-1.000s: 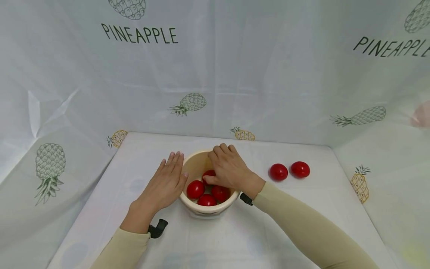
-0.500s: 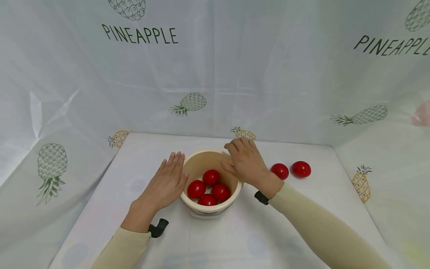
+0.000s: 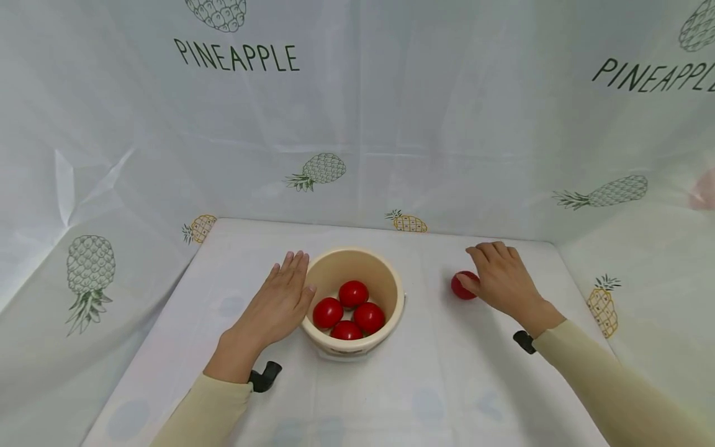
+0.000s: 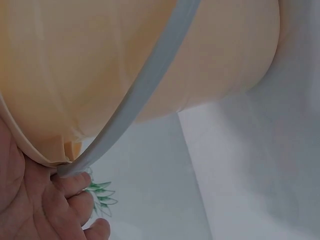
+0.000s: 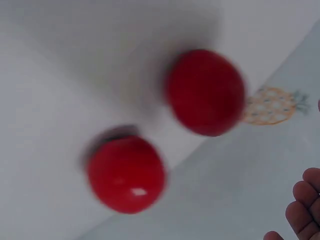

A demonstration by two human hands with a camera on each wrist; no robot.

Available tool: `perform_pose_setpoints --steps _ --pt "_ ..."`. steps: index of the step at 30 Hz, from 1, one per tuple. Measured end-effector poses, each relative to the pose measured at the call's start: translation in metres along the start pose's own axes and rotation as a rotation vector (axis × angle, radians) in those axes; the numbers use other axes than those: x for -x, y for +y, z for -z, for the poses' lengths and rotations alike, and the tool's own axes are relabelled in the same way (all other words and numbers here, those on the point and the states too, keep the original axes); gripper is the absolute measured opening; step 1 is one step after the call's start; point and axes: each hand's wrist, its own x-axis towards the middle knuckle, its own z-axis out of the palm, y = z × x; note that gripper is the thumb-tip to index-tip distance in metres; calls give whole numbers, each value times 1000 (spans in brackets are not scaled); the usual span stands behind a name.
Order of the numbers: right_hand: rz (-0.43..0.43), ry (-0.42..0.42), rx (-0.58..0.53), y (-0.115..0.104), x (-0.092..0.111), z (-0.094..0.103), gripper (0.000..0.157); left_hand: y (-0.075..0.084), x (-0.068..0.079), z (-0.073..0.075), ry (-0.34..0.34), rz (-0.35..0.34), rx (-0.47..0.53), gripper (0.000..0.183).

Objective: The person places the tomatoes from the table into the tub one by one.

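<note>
In the head view, the left hand lies with straight fingers against the cream bucket, which holds four red balls on the desk; the right hand, loosely bent, holds nothing near another red ball. In the left wrist view, a grey handle crosses the bucket. In the right wrist view, two loose balls lie near each other.

White table, faint bluish spots. Behind table: pale sheet, green pineapple print, dark lettering. Left of table: creased sheeting, bright glare. Right of table: orange pineapple print.
</note>
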Motion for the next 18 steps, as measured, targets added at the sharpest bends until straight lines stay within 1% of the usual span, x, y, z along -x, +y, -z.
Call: perform_pose_setpoints --steps 4,8,12,18 --pt "-47 -71 10 14 29 -9 67 0 0 0 0 2 2 71" --pt "-81 -117 -4 15 48 -20 70 0 -1 -1 -1 1 1 71" --pt "-106 -129 -5 11 56 -33 75 -1 0 -1 0 3 3 71" --pt "-124 -111 2 6 57 -47 77 -2 0 -1 4 7 12 71"
